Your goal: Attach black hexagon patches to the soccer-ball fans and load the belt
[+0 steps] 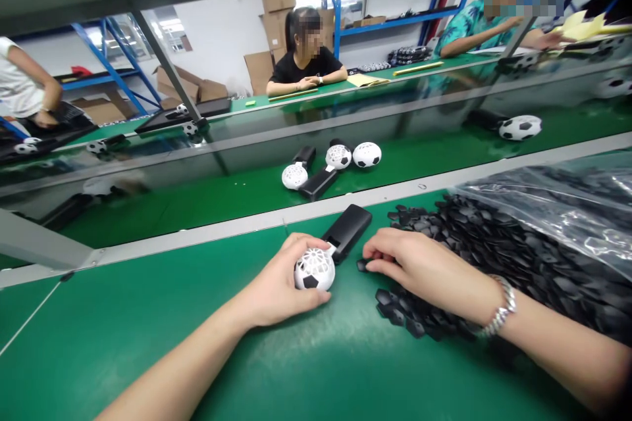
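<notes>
My left hand (281, 283) is wrapped round a white soccer-ball head (316, 266) with an openwork top and a black patch on its near side. A black rectangular handle (348, 230) extends from that head and lies on the green work surface. To the right, my right hand (412, 260) pinches a small black plastic piece (363, 265) between thumb and fingers, just above the surface. Beneath and beside its wrist spreads a large pile of similar black pieces (474, 223), several of them pentagon-shaped.
Clear plastic bag (557, 204) covers part of the pile. Beyond a metal rail (237, 220), a green conveyor belt (232, 191) carries several soccer-ball units (339, 157). Co-workers, one in a black shirt (306, 66), sit across the line. A metal post (39, 237) stands at left.
</notes>
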Demonstrator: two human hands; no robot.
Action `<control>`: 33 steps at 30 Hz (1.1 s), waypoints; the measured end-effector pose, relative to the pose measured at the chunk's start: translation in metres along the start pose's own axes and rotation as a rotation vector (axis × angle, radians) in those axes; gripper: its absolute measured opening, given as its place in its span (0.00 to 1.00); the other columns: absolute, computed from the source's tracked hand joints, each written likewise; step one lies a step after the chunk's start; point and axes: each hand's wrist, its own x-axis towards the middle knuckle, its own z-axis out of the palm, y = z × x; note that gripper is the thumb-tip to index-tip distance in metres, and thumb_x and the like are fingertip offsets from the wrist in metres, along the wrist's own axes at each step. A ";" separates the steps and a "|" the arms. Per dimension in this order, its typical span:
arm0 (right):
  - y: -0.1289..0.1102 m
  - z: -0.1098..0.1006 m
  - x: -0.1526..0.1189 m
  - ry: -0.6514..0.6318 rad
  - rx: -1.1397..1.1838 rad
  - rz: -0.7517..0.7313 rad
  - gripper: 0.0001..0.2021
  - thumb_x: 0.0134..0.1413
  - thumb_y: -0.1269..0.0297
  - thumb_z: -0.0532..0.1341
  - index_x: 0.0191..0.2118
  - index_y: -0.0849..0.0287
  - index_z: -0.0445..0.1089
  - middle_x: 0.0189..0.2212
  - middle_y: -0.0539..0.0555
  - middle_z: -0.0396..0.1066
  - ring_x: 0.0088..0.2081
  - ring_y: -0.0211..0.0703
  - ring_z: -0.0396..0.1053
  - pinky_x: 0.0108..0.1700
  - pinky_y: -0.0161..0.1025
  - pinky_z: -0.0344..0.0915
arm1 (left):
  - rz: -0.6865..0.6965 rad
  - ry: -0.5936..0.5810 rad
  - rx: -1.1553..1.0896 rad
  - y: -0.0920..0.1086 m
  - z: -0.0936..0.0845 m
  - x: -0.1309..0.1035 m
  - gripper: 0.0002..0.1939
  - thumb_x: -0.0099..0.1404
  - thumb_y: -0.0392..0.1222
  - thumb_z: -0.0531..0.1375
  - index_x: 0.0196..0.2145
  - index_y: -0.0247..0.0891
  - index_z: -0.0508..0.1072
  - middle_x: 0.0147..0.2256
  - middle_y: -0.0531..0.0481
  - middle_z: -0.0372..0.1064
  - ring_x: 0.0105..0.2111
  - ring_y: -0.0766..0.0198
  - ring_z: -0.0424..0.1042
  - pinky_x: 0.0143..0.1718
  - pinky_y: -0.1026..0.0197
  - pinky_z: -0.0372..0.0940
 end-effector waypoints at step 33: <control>-0.026 0.018 -0.004 0.044 0.453 -0.155 0.05 0.55 0.70 0.56 0.31 0.54 0.66 0.29 0.45 0.69 0.31 0.35 0.65 0.34 0.32 0.60 | 0.071 -0.030 0.036 0.009 0.007 -0.004 0.29 0.47 0.30 0.62 0.48 0.43 0.64 0.49 0.48 0.57 0.51 0.58 0.59 0.53 0.55 0.56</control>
